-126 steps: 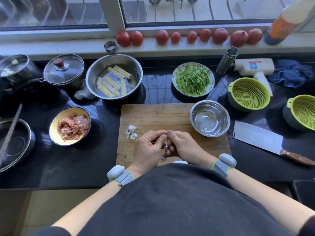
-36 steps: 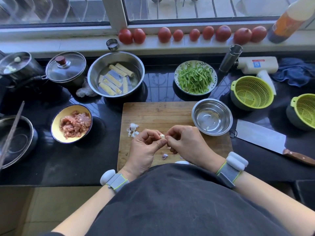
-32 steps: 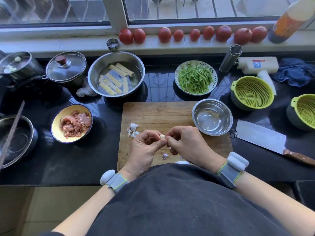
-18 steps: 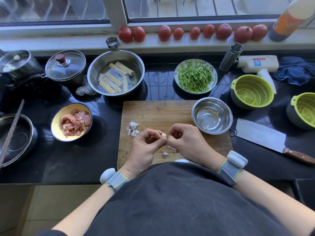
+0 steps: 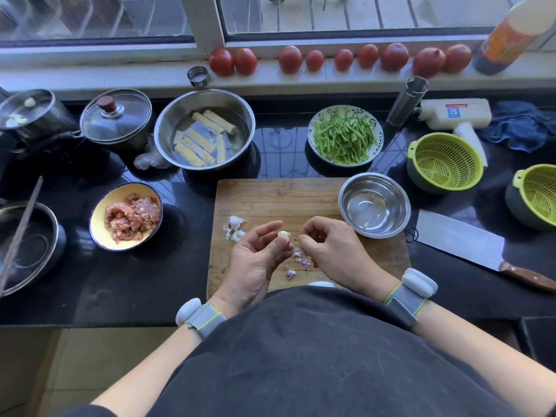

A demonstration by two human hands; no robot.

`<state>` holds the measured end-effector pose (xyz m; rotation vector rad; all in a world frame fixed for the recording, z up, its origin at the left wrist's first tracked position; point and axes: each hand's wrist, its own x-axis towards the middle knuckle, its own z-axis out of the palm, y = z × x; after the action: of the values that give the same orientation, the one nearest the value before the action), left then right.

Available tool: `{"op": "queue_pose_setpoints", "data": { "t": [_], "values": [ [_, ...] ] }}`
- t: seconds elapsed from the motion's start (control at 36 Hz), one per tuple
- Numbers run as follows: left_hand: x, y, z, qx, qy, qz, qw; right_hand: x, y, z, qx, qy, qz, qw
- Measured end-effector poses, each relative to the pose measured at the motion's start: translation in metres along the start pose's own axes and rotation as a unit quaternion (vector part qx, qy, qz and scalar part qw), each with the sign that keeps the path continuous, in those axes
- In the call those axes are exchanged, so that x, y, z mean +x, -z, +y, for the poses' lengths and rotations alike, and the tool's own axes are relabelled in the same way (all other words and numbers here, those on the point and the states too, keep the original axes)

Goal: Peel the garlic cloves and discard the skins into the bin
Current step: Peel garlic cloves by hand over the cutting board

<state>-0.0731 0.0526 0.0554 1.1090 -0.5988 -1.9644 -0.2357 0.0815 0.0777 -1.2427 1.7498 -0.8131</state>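
- Pinching a pale clove (image 5: pixel 284 235) between thumb and fingertips, the left hand (image 5: pixel 255 260) is holding it just above the board (image 5: pixel 270 200)
- Just beside it, the right hand (image 5: pixel 331 248) is hovering with fingers curled in; whether they are gripping a scrap of skin cannot be told
- Purple skins (image 5: pixel 301 260) are lying scattered on the board beneath and between the two hands
- White husks (image 5: pixel 234 225) are sitting in a small heap on the board to the left of the left hand
- A steel bowl (image 5: pixel 374 204) is resting on the board's far right corner, with one small pale piece inside
- A cleaver (image 5: pixel 460 243) is lying flat on the black counter (image 5: pixel 180 266) to the right of the board
- A yellow bowl of meat (image 5: pixel 126 216) is standing on the counter to the left of the board
- A plate of green strips (image 5: pixel 345 135) is sitting beyond the board
- Grey bands are wrapping both wrists
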Motion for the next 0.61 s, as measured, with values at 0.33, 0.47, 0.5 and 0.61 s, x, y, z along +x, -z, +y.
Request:
{"op": "queue_pose_setpoints", "data": {
  "t": [0.33, 0.47, 0.5, 0.61],
  "values": [
    [0.0011, 0.0024, -0.0035, 0.086, -0.059, -0.023, 0.994, -0.0013, 0.0005, -0.0046, -0.098, 0.075, -0.001, 0.992],
    [0.002, 0.0046, -0.0038, 0.111, -0.069, -0.022, 0.991, -0.0009, 0.0033, -0.0048, -0.16, 0.114, -0.008, 0.981],
    [0.002, 0.0048, -0.0043, 0.113, -0.069, -0.02, 0.991, -0.0006, 0.0038, -0.0046, -0.165, 0.113, -0.012, 0.98],
    [0.0022, 0.0052, -0.0055, 0.119, -0.063, -0.017, 0.991, 0.0, 0.004, -0.0039, -0.169, 0.108, -0.014, 0.979]
  ]
}}
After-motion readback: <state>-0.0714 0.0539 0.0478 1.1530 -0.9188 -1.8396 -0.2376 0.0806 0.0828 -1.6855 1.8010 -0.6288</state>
